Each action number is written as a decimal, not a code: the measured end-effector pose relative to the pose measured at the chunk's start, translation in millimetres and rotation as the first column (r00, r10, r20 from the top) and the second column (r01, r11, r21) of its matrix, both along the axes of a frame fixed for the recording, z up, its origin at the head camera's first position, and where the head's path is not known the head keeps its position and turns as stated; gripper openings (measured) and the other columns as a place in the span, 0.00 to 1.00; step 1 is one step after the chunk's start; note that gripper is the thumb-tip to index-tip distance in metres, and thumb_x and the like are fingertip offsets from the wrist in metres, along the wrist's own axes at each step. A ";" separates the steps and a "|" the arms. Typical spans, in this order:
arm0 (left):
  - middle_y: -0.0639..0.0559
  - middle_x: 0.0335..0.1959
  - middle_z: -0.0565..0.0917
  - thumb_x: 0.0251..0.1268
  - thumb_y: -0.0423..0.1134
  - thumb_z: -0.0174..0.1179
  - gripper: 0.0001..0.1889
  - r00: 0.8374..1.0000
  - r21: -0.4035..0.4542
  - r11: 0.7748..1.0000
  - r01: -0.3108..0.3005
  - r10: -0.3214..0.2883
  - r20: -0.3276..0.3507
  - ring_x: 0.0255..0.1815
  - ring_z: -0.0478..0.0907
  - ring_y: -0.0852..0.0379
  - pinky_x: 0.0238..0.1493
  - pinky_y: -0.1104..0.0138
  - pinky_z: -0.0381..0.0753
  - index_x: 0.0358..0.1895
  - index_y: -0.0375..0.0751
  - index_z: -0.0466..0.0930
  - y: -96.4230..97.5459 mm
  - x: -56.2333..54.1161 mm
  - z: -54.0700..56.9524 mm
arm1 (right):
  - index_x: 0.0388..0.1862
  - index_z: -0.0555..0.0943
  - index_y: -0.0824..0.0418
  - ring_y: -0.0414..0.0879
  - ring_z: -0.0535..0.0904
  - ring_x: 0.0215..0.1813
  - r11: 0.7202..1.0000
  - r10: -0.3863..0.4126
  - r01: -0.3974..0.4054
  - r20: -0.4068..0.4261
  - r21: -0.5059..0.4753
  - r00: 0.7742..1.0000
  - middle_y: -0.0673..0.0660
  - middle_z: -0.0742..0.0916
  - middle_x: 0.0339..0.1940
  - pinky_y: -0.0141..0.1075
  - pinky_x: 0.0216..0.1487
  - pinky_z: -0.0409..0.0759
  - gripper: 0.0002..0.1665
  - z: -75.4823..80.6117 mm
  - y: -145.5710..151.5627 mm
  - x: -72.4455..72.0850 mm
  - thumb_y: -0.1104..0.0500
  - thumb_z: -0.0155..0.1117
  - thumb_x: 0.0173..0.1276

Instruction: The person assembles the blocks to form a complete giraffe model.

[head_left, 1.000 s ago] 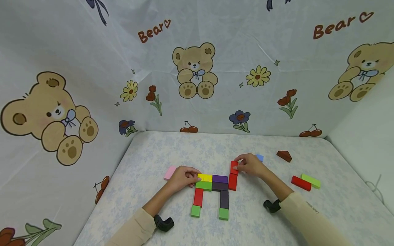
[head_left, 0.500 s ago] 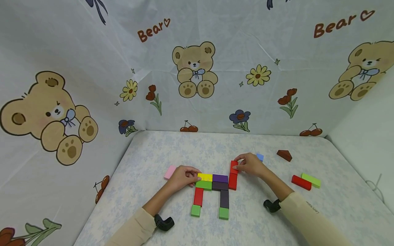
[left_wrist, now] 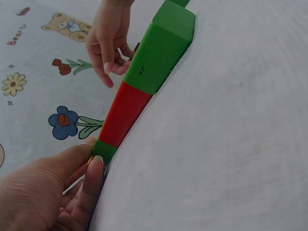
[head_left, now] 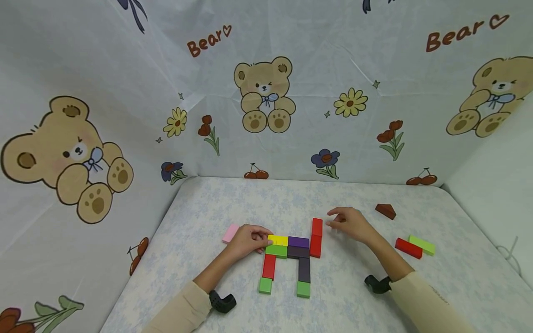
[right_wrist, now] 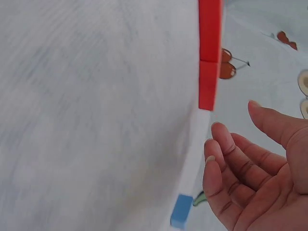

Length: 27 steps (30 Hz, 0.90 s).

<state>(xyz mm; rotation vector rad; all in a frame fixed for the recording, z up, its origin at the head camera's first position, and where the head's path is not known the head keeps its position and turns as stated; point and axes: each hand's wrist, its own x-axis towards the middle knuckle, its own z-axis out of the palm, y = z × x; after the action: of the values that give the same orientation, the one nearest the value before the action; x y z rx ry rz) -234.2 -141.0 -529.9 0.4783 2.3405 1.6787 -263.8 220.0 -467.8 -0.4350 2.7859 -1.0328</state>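
Flat coloured blocks lie joined in a figure on the table in the head view. At its left end my left hand (head_left: 250, 240) pinches the yellow block (head_left: 278, 240) between thumb and fingers. Beside that lies a purple block (head_left: 298, 242), with a green block (head_left: 276, 251) and a dark block (head_left: 298, 252) below. Two legs run down from these: a red block (head_left: 269, 267) and a dark block (head_left: 304, 269), each ending in green. Two red blocks (head_left: 317, 227) stand in line at the right side. Apart from them, my right hand (head_left: 353, 224) holds nothing, its fingers loosely bent.
A pink block (head_left: 230, 233) lies partly behind my left hand. A blue block (right_wrist: 182, 211) shows in the right wrist view. To the right lie a brown block (head_left: 386, 211), a red block (head_left: 408, 248) and a lime block (head_left: 422, 245). A bear-print cloth (head_left: 266, 152) hangs behind the table.
My right hand has let go of the upper red block and moved a little to the right. The blue block is now hidden behind it in the head view. My left hand stays put.
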 end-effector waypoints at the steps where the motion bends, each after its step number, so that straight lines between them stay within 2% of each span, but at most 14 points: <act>1: 0.51 0.29 0.85 0.63 0.41 0.73 0.13 1.000 0.000 1.000 0.001 -0.001 -0.001 0.23 0.81 0.57 0.28 0.64 0.87 0.48 0.43 0.89 0.4 -0.3 -0.1 | 0.60 0.81 0.69 0.47 0.79 0.32 1.000 -0.012 0.012 -0.019 0.002 1.000 0.56 0.87 0.31 0.37 0.29 0.79 0.25 2.1 5.1 3.2 0.55 0.69 0.71; 5: 0.51 0.30 0.85 0.62 0.42 0.73 0.13 1.000 0.004 1.000 0.002 -0.002 -0.003 0.23 0.82 0.56 0.28 0.63 0.87 0.48 0.44 0.89 0.8 -1.1 -0.3 | 0.59 0.82 0.67 0.48 0.81 0.37 0.997 -0.070 0.071 -0.092 0.014 0.993 0.53 0.87 0.34 0.35 0.33 0.81 0.24 11.9 26.5 18.3 0.53 0.69 0.71; 10: 0.51 0.30 0.85 0.62 0.43 0.74 0.14 1.000 -0.001 1.000 0.001 -0.001 0.001 0.23 0.81 0.56 0.28 0.64 0.87 0.48 0.44 0.89 0.3 -1.6 -2.0 | 0.57 0.83 0.67 0.50 0.83 0.41 0.992 -0.119 0.125 -0.170 0.022 0.978 0.54 0.88 0.36 0.36 0.34 0.81 0.24 22.2 53.8 38.1 0.51 0.70 0.71; 14: 0.51 0.29 0.85 0.61 0.43 0.74 0.14 1.000 0.003 1.000 -0.002 0.002 0.011 0.23 0.81 0.56 0.27 0.64 0.87 0.48 0.44 0.89 -0.1 -1.5 -3.0 | 0.56 0.83 0.67 0.53 0.83 0.42 0.986 -0.142 0.155 -0.186 0.055 0.972 0.57 0.88 0.38 0.36 0.34 0.81 0.24 27.7 74.3 50.9 0.51 0.70 0.71; 21: 0.51 0.29 0.84 0.61 0.43 0.74 0.14 1.000 0.006 1.000 -0.002 0.002 0.012 0.23 0.81 0.56 0.28 0.64 0.87 0.48 0.44 0.89 0.1 -0.8 -1.7 | 0.57 0.83 0.66 0.57 0.83 0.45 0.971 -0.200 0.220 -0.187 0.091 0.962 0.61 0.88 0.43 0.40 0.39 0.80 0.24 33.7 105.3 69.6 0.48 0.67 0.73; 27: 0.50 0.29 0.84 0.62 0.42 0.73 0.13 1.000 0.015 1.000 0.004 -0.004 0.006 0.23 0.81 0.56 0.27 0.64 0.86 0.47 0.44 0.89 0.0 -1.1 -2.5 | 0.58 0.81 0.69 0.60 0.82 0.45 0.956 -0.257 0.277 -0.175 0.095 0.950 0.65 0.87 0.44 0.37 0.34 0.80 0.26 29.4 128.2 80.3 0.49 0.66 0.74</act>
<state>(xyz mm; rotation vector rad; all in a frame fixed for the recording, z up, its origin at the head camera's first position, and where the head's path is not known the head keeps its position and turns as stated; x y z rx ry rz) -235.3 -141.0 -532.3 0.4796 2.3233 1.6947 -183.4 348.2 -438.4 -0.1315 3.0967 -0.9087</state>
